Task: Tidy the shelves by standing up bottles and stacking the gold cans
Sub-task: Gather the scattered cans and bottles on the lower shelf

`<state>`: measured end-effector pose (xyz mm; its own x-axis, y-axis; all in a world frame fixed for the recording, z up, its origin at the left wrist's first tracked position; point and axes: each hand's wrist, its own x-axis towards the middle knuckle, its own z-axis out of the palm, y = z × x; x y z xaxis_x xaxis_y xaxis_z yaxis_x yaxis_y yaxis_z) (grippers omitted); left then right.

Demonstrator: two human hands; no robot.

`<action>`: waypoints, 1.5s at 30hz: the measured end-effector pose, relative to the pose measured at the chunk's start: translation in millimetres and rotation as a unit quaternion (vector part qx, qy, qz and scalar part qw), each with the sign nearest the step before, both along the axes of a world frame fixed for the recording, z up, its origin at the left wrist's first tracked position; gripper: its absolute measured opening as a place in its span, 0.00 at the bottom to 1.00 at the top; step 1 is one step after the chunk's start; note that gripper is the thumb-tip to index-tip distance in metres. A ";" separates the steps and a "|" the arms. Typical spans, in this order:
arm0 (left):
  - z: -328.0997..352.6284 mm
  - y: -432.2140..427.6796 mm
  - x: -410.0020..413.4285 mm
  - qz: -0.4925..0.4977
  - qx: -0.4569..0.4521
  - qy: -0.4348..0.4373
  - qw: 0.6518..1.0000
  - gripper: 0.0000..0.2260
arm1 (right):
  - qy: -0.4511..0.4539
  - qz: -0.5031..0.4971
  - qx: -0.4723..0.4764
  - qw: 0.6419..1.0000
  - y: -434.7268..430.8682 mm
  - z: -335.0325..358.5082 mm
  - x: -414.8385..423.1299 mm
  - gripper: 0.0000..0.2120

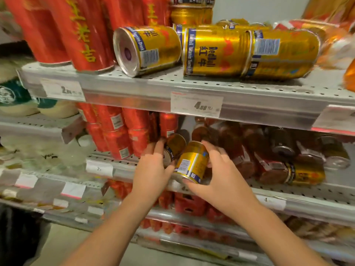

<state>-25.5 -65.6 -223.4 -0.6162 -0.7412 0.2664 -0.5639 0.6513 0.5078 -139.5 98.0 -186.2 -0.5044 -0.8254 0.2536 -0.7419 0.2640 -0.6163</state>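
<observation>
Head view: both hands work at the grey perforated metal middle shelf (pixel 288 191), so the can-stacking step looks to be in hand. The right hand (pixel 221 175) grips a short gold metal can (pixel 192 162), fingers (pixel 213 150) curled over its upper side and thumb under its lower rim. The can is tilted, at the shelf's front edge. The left hand (pixel 151 169) reaches to a second gold can (pixel 173 147) just behind it. Its fingers (pixel 155 150) lie fairly straight against that can, but whether they clasp it I cannot tell, as the tips are in shadow.

Next, the held can probably needs turning upright and setting squarely on a level can top — the second can would have to stand first.

More toppled gold cans (pixel 215 52) lie on the upper shelf (pixel 134 95), and dark brown bottles (pixel 249 150) lie heaped to the right. Motion blur smears those bottles, and how many there are is unclear. The shelf's back is dark — what stands there is hidden.
</observation>
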 end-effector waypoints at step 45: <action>-6.9 29.1 -13.3 -0.014 -0.197 0.001 0.980 0.25 | 0.185 -0.146 0.295 0.926 -71.4 26.9 -62.7 0.30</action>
